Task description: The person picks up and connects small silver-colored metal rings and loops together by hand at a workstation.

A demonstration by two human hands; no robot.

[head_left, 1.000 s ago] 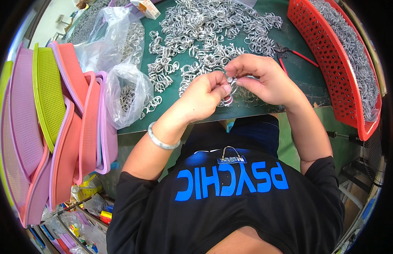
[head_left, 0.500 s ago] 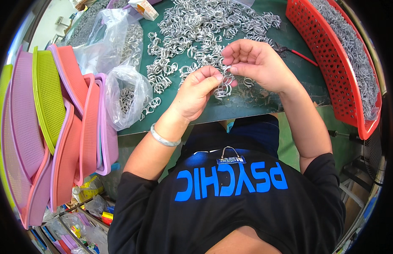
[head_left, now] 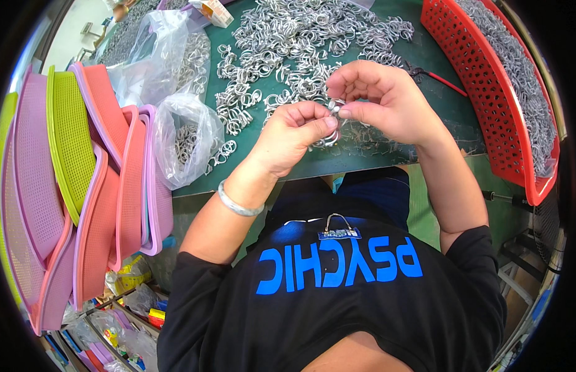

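Over the near part of the green table [head_left: 387,152], my two hands meet at the fingertips. My left hand [head_left: 287,137], with a pale bangle [head_left: 237,201] on its wrist, is closed in a pinch on a small silver metal ring [head_left: 332,106]. My right hand [head_left: 390,105] has thumb and forefinger closed at the same ring's right side, its other fingers curled; the ring is partly hidden between them. More silver rings [head_left: 328,142] show just below the left fingertips; whether they are held or lie on the table I cannot tell. Beyond spreads a large pile of silver rings [head_left: 300,37].
Red-handled pliers [head_left: 446,83] lie right of the pile. A red perforated basket [head_left: 480,80] full of rings stands at the right edge. At left are clear plastic bags [head_left: 189,133] with rings and stacked coloured baskets [head_left: 74,149]. A small box [head_left: 213,12] sits far left.
My hands have shifted slightly, the left thumb moving right and down. A shiny ring part now shows between the fingertips, and fewer rings show beneath the left hand.
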